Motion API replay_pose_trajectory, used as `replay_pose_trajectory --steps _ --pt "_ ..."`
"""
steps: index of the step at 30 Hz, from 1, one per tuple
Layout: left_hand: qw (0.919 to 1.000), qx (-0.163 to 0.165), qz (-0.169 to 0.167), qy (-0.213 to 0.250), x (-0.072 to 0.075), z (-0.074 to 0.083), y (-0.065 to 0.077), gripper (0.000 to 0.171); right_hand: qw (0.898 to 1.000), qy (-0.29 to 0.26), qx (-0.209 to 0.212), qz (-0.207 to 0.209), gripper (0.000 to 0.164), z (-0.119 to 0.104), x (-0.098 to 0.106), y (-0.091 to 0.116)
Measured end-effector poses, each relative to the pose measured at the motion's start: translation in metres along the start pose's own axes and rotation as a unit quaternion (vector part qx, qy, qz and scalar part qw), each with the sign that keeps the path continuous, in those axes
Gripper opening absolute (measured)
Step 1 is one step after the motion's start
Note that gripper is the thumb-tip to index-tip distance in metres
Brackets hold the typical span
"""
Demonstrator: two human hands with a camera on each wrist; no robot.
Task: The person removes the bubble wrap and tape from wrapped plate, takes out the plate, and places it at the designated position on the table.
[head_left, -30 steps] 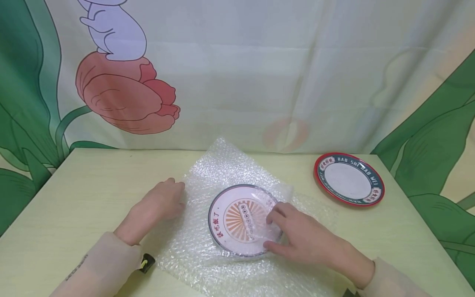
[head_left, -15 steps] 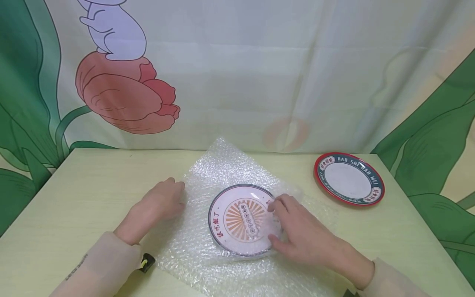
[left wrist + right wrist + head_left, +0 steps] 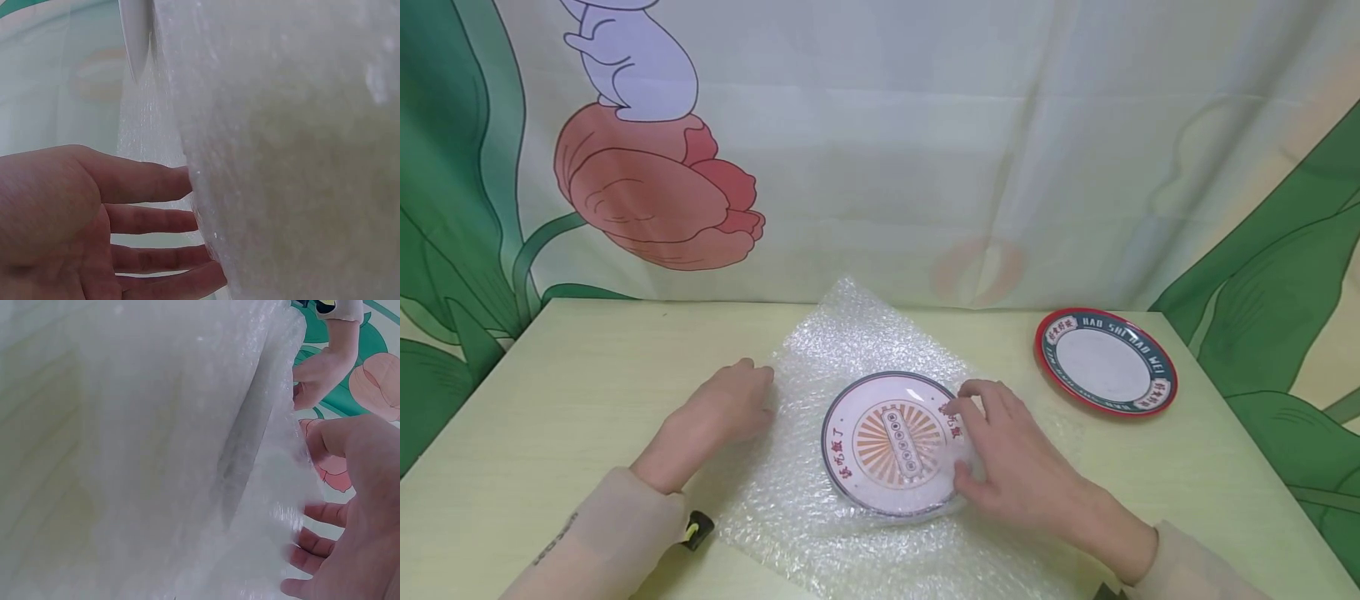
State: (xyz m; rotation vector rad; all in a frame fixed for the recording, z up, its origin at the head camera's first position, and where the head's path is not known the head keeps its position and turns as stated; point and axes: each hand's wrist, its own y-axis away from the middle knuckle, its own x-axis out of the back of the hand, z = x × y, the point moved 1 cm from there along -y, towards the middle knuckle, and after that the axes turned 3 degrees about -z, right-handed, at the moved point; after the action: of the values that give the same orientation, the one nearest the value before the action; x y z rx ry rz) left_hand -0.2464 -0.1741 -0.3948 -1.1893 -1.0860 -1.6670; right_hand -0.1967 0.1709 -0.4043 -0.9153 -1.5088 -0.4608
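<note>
A white plate point(image 3: 901, 443) with an orange sunburst and red characters lies on a sheet of bubble wrap point(image 3: 850, 333) in the middle of the table. At the sheet's left edge, my left hand point(image 3: 730, 407) rests its fingertips on the wrap; the left wrist view shows its fingers point(image 3: 153, 220) fairly straight and spread. Over the plate's right rim, my right hand point(image 3: 1018, 458) touches the wrap with thumb and fingers apart. The right wrist view shows these fingers point(image 3: 319, 542) slightly bent against the plastic, partly blurred. The hand hides part of that rim.
A second plate point(image 3: 1105, 362), with a red edge and a green lettered band, lies at the table's back right. A printed curtain point(image 3: 880, 167) hangs behind the pale table point(image 3: 610, 358). More bubble wrap spreads toward the near edge.
My right hand has shifted slightly right and away from me, the clear wrap drawing back from the plate's right side and showing more of its print. The left hand stays put.
</note>
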Motion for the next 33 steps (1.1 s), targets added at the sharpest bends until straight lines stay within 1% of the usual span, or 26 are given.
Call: replay_pose_trajectory --steps 14,20,25,29,33 --pt "1.0000 -0.001 0.000 0.000 0.000 0.000 0.000 0.018 1.000 0.012 0.000 -0.007 0.044 0.003 0.000 0.001" --pt "1.0000 -0.002 0.001 0.000 0.000 0.000 -0.001 0.019 0.999 0.010 -0.021 -0.025 0.039 0.003 0.001 0.001" --pt "1.0000 0.004 -0.003 0.001 0.000 0.001 -0.001 0.020 0.997 0.007 -0.047 -0.059 0.030 0.003 0.004 0.001" --pt "1.0000 0.003 -0.002 0.001 0.000 0.001 -0.001 0.019 0.991 -0.009 -0.085 -0.103 0.023 0.002 0.008 0.000" --pt "1.0000 0.002 -0.001 0.001 -0.001 0.000 -0.001 0.018 0.986 -0.021 -0.105 -0.129 0.018 0.002 0.012 -0.001"
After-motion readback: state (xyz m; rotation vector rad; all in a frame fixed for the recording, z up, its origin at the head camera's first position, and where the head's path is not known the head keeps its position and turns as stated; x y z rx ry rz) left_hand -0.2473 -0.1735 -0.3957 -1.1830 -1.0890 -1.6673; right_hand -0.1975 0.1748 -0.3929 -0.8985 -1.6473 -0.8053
